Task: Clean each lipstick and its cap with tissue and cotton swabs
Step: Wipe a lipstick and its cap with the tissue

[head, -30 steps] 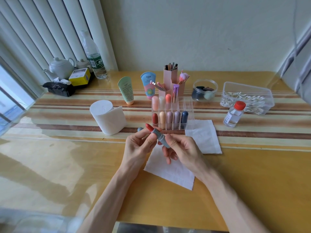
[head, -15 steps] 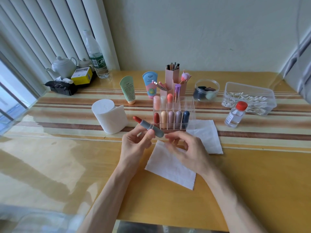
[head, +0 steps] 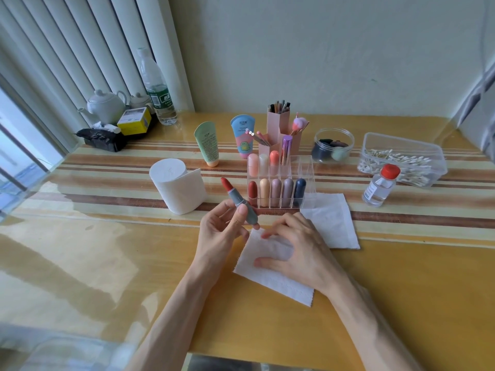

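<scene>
My left hand [head: 222, 231] holds an uncapped grey lipstick [head: 239, 200] between thumb and fingers, its red tip pointing up and to the left. My right hand [head: 294, 250] lies on a white tissue [head: 270, 279] spread flat on the table, fingertips and thumb touching it. A second tissue [head: 334, 226] lies just to the right. Behind them a clear acrylic organizer [head: 305, 170] stands with several capped lipsticks in two rows. I do not see the grey lipstick's cap.
A toilet-paper roll [head: 178, 188] stands left of the organizer. A clear box of cotton swabs [head: 401, 162] and a red-capped bottle [head: 380, 186] sit at the right. Two cream tubes [head: 207, 144], pink brush holders [head: 278, 129] and a jar [head: 333, 148] line the back. Teapot, yellow box and water bottle sit far left.
My right hand let go of the lipstick and dropped onto the tissue. My left hand now holds the lipstick alone and has tilted its red tip up and left.
</scene>
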The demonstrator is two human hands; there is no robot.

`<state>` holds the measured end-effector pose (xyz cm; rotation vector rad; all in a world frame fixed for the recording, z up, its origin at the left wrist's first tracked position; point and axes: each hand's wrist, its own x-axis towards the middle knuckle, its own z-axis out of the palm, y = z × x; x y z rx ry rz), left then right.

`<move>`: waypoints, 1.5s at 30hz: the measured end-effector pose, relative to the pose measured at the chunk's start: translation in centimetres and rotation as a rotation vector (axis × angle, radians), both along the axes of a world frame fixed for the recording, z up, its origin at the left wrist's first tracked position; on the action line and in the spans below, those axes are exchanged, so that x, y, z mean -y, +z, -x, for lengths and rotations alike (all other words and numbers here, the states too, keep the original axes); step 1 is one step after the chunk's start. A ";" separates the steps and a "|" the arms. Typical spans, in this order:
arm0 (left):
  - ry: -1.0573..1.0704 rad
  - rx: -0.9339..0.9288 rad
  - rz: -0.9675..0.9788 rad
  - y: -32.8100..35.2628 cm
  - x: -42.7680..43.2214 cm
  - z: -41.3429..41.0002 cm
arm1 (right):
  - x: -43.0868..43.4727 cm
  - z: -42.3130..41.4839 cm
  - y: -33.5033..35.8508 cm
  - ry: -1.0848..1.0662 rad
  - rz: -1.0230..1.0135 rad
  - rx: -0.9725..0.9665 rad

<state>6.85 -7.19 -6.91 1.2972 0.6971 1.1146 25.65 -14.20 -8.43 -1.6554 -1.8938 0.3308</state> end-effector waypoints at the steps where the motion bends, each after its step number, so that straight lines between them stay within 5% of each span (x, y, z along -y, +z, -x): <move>1: -0.006 -0.004 -0.004 0.0 0.0 0.0 | 0.0 0.1 -0.2 0.007 0.012 0.001; 22: -0.041 -0.062 -0.024 -0.4 0.1 0.2 | 0.2 1.1 0.6 -0.044 0.042 -0.020; 27: -0.070 -0.067 -0.029 -0.2 0.2 0.2 | -0.1 1.1 0.3 0.003 -0.065 0.006; 34: -0.155 -0.053 0.004 -0.1 0.4 0.0 | -0.3 0.1 0.7 -0.199 -0.291 0.172; 37: -0.189 -0.095 0.019 -0.1 0.5 -0.1 | -0.6 -0.3 1.2 -0.223 -0.293 -0.050; 41: -0.227 -0.116 0.035 0.0 0.6 -0.2 | -0.6 -0.2 2.8 -0.118 -0.036 -0.761; 45: -0.241 -0.128 0.041 0.0 0.6 -0.1 | 0.0 -0.5 3.6 -0.042 0.196 -1.023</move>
